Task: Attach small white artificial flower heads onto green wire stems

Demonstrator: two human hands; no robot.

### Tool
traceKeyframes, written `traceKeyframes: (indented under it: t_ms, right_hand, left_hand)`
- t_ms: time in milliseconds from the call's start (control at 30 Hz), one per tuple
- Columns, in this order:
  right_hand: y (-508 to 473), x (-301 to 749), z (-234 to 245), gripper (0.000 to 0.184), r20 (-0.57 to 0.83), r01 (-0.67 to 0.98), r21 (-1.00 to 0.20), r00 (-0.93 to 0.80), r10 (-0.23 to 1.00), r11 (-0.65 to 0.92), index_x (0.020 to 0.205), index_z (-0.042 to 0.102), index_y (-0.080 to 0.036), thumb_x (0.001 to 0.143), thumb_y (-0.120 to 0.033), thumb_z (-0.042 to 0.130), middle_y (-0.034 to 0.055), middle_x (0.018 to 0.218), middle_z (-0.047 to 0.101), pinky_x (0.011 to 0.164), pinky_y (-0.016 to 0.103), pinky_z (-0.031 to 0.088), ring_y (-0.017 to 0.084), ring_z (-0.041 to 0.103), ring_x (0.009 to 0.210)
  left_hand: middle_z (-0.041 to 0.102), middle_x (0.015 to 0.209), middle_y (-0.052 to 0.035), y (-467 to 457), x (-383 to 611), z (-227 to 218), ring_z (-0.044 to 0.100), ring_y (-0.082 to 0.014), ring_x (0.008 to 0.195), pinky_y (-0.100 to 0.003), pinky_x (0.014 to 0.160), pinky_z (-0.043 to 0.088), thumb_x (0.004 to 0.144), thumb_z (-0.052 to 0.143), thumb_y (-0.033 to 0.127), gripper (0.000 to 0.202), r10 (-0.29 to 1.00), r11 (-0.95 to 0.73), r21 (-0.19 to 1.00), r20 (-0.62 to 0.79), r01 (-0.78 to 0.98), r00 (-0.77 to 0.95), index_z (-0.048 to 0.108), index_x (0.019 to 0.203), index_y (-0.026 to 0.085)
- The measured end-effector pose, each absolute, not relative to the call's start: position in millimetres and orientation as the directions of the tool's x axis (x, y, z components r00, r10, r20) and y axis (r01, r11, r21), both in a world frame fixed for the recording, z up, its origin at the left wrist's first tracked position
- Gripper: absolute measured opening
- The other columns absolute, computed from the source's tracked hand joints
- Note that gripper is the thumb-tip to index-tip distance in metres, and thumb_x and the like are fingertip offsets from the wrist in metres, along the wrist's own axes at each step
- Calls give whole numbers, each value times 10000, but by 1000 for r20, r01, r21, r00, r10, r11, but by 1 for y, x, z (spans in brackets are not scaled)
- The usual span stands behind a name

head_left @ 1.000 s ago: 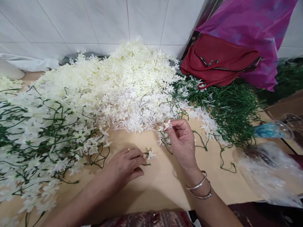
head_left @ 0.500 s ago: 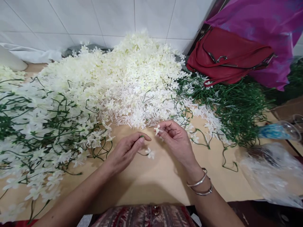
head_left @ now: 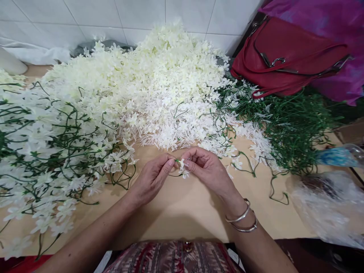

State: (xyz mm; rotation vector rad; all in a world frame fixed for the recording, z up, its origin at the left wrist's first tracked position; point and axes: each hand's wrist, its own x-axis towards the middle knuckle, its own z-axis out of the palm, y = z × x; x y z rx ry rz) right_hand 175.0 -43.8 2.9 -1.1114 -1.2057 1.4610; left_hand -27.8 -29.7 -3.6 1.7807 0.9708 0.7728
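My left hand (head_left: 152, 179) pinches a thin green stem (head_left: 172, 173) that bears a small white flower below it. My right hand (head_left: 207, 170), with two metal bangles at the wrist, pinches a small white flower (head_left: 182, 163). The two sets of fingertips meet above the tan table (head_left: 182, 212), with the flower touching the stem's tip. Just beyond the hands lies a big heap of loose white flowers (head_left: 159, 87).
Finished green stems with white flowers (head_left: 42, 151) are piled at the left. Bare green stems (head_left: 295, 125) lie at the right, below a red handbag (head_left: 287, 57). A clear plastic bag (head_left: 327, 204) sits at the right edge. White tiles back the table.
My left hand lifted the stem from the table. My right hand brought its flower leftward from the heap's edge. The fingertips have now come together.
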Motion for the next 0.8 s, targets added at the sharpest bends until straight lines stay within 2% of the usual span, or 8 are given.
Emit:
traceKeyframes:
  t_ms: [333, 533, 800]
  right_hand:
    - [-43, 174, -3, 192, -128, -122, -981, -187, 974, -153, 894, 733, -239, 846, -398, 831, -19, 783, 701, 686, 285, 536, 132, 616, 700]
    - [-42, 172, -4, 197, -123, -124, -981, -213, 969, -151, 864, 725, -222, 874, -401, 807, -14, 743, 696, 691, 291, 557, 132, 632, 682]
    - [-43, 168, -5, 230, -106, -120, -984, -219, 970, -135, 877, 700, -216, 902, -430, 780, 3, 761, 712, 706, 307, 575, 147, 658, 705]
  left_hand:
    - [703, 801, -32, -28, -29, -6, 658, -175, 755, -285, 721, 499, 1099, 431, 410, 378, 840, -261, 921, 70, 289, 538, 672, 905, 192]
    - [695, 784, -15, -26, -30, -8, 645, -157, 726, -259, 698, 481, 1089, 452, 326, 324, 825, -309, 905, 103, 291, 555, 688, 914, 190]
    - [674, 772, -10, -26, -31, -9, 636, -157, 721, -251, 702, 475, 1086, 443, 298, 313, 823, -347, 886, 131, 307, 552, 647, 873, 194]
